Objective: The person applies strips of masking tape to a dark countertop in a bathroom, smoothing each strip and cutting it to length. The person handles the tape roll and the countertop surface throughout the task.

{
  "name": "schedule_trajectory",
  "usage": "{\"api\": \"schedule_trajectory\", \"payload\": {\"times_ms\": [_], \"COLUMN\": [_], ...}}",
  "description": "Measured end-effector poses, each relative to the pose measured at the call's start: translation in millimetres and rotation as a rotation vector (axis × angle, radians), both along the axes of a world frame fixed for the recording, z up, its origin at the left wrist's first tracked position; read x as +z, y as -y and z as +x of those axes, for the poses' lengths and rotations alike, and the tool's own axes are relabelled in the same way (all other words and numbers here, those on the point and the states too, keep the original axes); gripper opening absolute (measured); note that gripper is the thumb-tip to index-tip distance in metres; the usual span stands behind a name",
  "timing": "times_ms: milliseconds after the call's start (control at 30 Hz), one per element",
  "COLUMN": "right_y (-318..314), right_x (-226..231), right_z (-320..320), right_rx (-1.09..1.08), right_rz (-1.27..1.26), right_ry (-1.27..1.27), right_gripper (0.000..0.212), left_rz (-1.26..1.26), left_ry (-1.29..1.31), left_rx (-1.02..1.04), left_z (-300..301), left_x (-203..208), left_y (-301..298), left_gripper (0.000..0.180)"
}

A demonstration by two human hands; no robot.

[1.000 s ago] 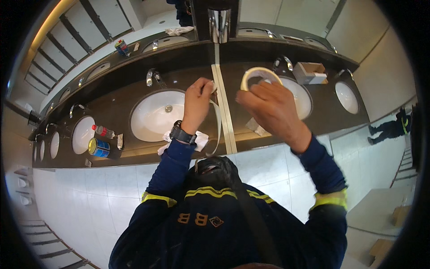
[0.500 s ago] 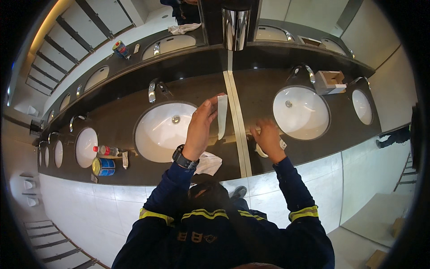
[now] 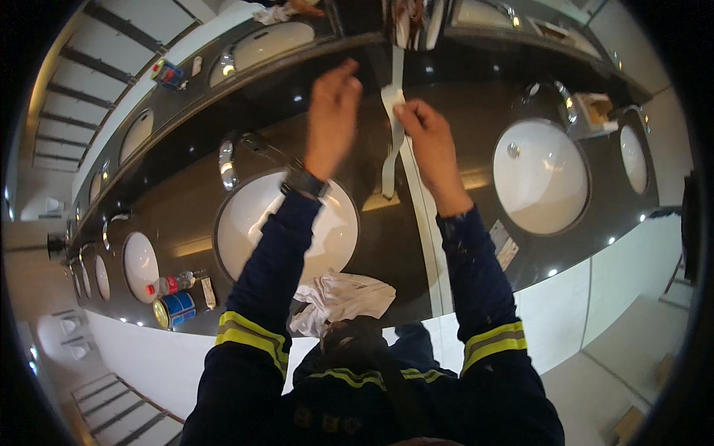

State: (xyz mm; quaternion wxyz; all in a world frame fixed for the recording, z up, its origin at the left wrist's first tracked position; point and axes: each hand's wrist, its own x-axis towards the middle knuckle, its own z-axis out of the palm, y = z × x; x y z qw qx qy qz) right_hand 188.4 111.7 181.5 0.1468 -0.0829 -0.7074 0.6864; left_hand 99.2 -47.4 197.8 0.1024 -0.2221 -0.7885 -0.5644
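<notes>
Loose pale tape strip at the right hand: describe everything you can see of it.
The loose, narrow, off-white strip of tape looks thin, flexible and matte, perhaps paper. Its upper part is bent and meets the fingertips of the right hand; from there it hangs in a slight twist to a free lower end over the dark, glossy countertop, just left of a long pale band crossing the counter. The left hand is apart from it. Whether its top end is stuck down cannot be told.

Blue can (image 3: 177, 309) beside red-capped bottle (image 3: 171, 284), crumpled white cloth (image 3: 348, 297) by oval basin (image 3: 332, 230), open cardboard box (image 3: 593, 115) near chrome tap (image 3: 569, 102)
</notes>
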Motion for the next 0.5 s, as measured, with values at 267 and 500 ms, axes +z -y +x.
{"api": "schedule_trajectory", "payload": {"times_ms": [267,500], "right_y": [-15.6,-23.3], "right_x": [-57.9,-69.7], "right_z": [-118.4,-168.9], "right_rx": [-0.226,-0.369], "right_rz": [0.024,0.082], "right_ry": [-0.266,-0.401], "right_gripper": [0.032,0.03], "left_rz": [-0.547,-0.702], "left_ry": [-0.648,-0.748], "left_rx": [-0.064,-0.171], "left_z": [-84.1,-91.9], "left_x": [21.0,16.5], "left_y": [-20.0,-42.1], "left_gripper": [0.03,0.038]}}
